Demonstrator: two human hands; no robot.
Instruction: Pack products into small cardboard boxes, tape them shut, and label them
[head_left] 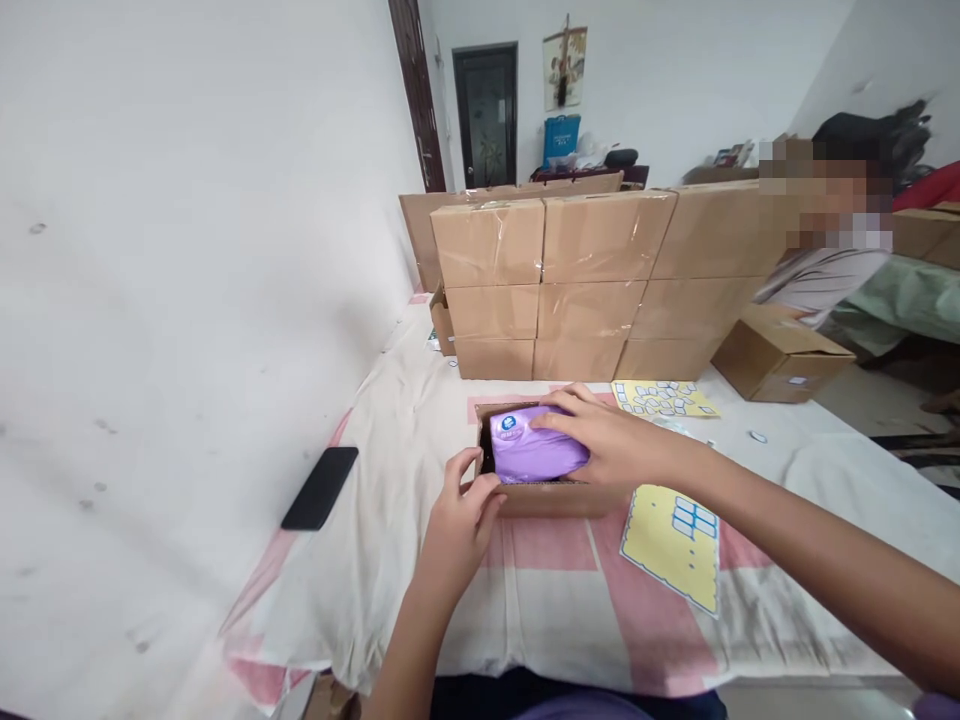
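Observation:
A small open cardboard box (555, 500) stands on the cloth-covered table in front of me. Inside its top lies a purple plastic-wrapped pack (536, 455) with a blue and white logo, slightly tilted. My right hand (600, 430) is closed over the pack's right end, fingers on top and the thumb side hidden against the box. At the box's near left corner, my left hand (469, 495) pinches the cardboard edge between thumb and fingers. Beneath my right forearm lies a yellow sheet (675, 550) with blue-edged shapes.
Stacked taped cartons (585, 285) form a wall at the back. A black phone (320, 488) lies at the left. Another yellow sheet with labels (664, 398) is behind my right hand. A closed carton (780, 352) sits at right, near another person (825, 265).

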